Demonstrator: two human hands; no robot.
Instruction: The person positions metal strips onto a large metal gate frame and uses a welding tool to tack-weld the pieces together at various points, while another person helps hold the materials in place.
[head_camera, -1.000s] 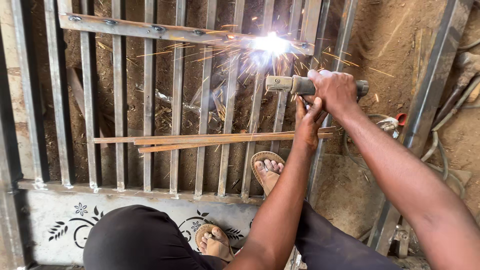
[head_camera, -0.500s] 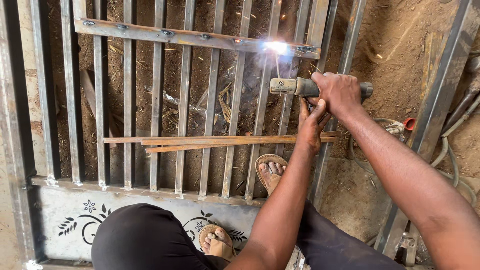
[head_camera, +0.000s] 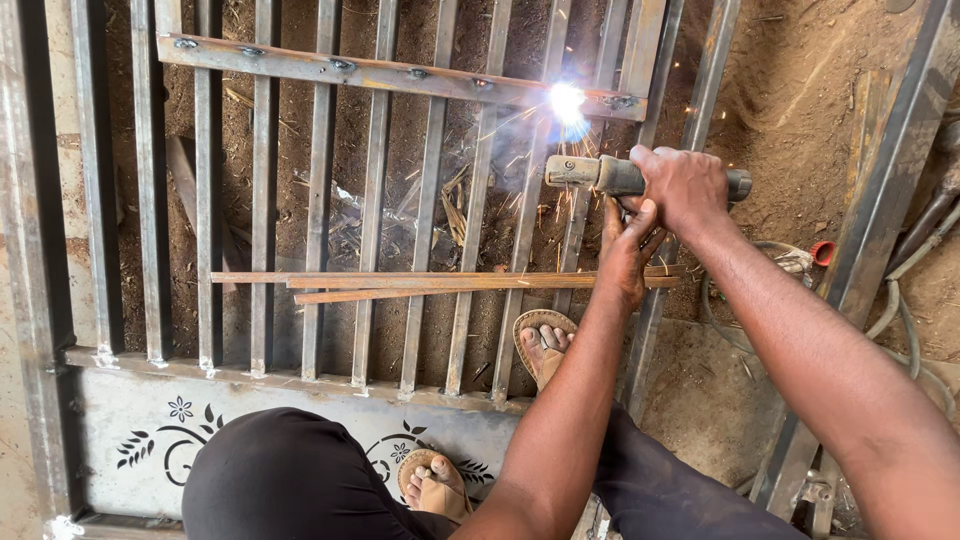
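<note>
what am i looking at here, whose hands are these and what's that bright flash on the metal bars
This is one picture from a camera worn on a person's head, looking down at their own arms, knees and sandalled feet. No machine is involved, only two bare hands.

The right hand grips a handheld power tool around its body. The left hand is raised just beneath, touching the tool's underside to steady it. The tool's front end meets a flat crossbar, where a bright white flash throws sparks.

Lying flat on bare earth is a metal gate frame of parallel upright bars, with a flower-patterned panel at its near end. A few loose thin metal strips rest across the bars. Hoses lie on the right.
</note>
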